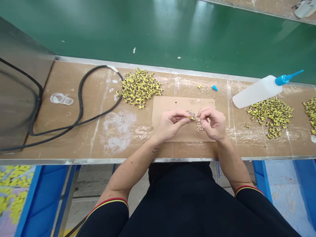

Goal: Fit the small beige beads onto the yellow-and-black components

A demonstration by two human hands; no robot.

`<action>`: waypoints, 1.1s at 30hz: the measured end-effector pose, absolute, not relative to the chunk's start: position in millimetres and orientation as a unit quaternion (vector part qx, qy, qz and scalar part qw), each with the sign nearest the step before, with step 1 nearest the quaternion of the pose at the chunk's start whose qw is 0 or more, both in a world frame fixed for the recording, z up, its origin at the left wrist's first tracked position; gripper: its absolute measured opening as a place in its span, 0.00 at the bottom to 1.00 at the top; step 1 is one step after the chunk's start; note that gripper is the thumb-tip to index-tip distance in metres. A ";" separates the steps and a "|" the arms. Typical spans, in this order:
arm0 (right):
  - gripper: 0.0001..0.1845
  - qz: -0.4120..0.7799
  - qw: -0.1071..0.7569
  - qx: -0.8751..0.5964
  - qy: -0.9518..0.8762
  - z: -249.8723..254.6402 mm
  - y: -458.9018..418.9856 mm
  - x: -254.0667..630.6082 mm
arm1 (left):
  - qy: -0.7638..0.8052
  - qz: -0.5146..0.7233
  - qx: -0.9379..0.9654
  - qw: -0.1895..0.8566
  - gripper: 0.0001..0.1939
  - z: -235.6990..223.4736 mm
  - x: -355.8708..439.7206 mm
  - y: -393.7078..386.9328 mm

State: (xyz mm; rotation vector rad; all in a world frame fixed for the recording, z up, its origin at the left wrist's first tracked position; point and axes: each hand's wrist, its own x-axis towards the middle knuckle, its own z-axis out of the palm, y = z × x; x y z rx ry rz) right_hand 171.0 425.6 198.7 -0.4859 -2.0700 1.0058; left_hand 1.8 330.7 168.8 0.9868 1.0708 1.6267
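Here we go, right at the centre: the left grip (170, 123) has thumb and finger pinched together on a small yellow piece (190, 118), and the right grip (213, 123) comes in just beside it, fingers curled inward. Is the right one clamped on anything? Can't tell from here. Under and between the 2 grips sits a little heap of beige bits (197, 122), lying on a cardboard sheet (182, 108) on the table (56, 131).

Moving out, left of the left grip there's a clear plastic piece (111, 117), another clear piece (61, 98) further along, and a looping black cable (80, 98). Ahead of the grips, a big heap of yellow-and-brown pieces (139, 88) sits up and to the left, with a small blue cap (214, 88) up to the right. Right of the right grip, a second heap (270, 117) lies below a white squeeze bottle (256, 92) with a blue nozzle (283, 79), lying on its side, and a 3rd heap (311, 113) runs off the edge. Beyond it all, a green conveyor belt (158, 33) stretches across.
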 end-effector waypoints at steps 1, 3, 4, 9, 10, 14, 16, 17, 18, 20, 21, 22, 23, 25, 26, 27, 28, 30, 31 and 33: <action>0.05 0.397 0.386 -0.190 -0.811 198.2 425.2 170.8 | 0.433 0.662 0.396 0.468 0.15 169.2 2.0 330.5; 0.05 0.398 0.383 -0.192 -0.811 197.4 424.5 170.4 | 0.426 0.660 0.385 0.484 0.16 170.2 2.2 330.1; 0.05 0.398 0.382 -0.192 -0.812 197.2 424.2 170.3 | 0.423 0.659 0.381 0.491 0.17 170.8 2.2 330.0; 0.06 0.400 0.388 -0.173 -0.812 197.3 423.5 169.9 | 0.403 0.654 0.388 0.509 0.18 170.9 1.6 330.7; 0.06 0.401 0.388 -0.169 -0.812 197.3 423.4 169.9 | 0.401 0.652 0.391 0.511 0.18 170.6 1.7 330.9; 0.06 0.404 0.391 -0.166 -0.810 196.4 423.7 170.5 | 0.410 0.650 0.390 0.508 0.19 171.3 2.3 330.8; 0.06 0.408 0.395 -0.162 -0.807 195.6 424.2 170.7 | 0.413 0.657 0.379 0.504 0.20 173.0 2.4 330.1; 0.06 0.412 0.398 -0.159 -0.805 195.1 424.4 170.8 | 0.414 0.661 0.373 0.503 0.21 173.9 2.2 329.8; 0.06 0.415 0.399 -0.157 -0.803 194.8 424.6 170.9 | 0.413 0.664 0.367 0.503 0.22 174.8 1.9 329.5; 0.07 0.420 0.401 -0.154 -0.799 194.3 424.8 170.9 | 0.410 0.670 0.356 0.506 0.22 175.8 1.2 329.3; 0.07 0.420 0.401 -0.153 -0.799 194.2 424.9 170.8 | 0.410 0.672 0.351 0.507 0.22 175.8 0.8 329.4; 0.08 0.420 0.401 -0.152 -0.799 194.3 424.8 170.7 | 0.410 0.673 0.348 0.508 0.20 175.5 0.6 329.5; 0.08 0.420 0.401 -0.151 -0.800 194.5 424.8 170.6 | 0.410 0.673 0.347 0.508 0.19 174.7 0.4 329.6; 0.08 0.419 0.400 -0.148 -0.801 195.4 424.6 170.4 | 0.411 0.669 0.356 0.507 0.18 172.2 0.0 330.0; 0.08 0.420 0.400 -0.147 -0.801 195.9 424.6 170.3 | 0.412 0.665 0.365 0.504 0.18 170.8 -0.4 330.2; 0.08 0.420 0.401 -0.146 -0.801 196.4 424.5 170.3 | 0.415 0.663 0.377 0.497 0.17 169.3 -0.9 330.5; 0.08 0.421 0.402 -0.146 -0.800 196.8 424.5 170.3 | 0.419 0.660 0.392 0.484 0.16 168.1 -1.7 330.7; 0.08 0.423 0.402 -0.146 -0.799 197.1 424.5 170.5 | 0.437 0.653 0.427 0.448 0.13 166.6 -4.0 331.2; 0.08 0.424 0.401 -0.146 -0.799 197.0 424.6 170.6 | 0.447 0.646 0.446 0.428 0.13 166.4 -5.4 331.3; 0.08 0.430 0.399 -0.146 -0.797 196.2 424.9 171.0 | 0.465 0.625 0.484 0.398 0.12 167.0 -8.2 331.5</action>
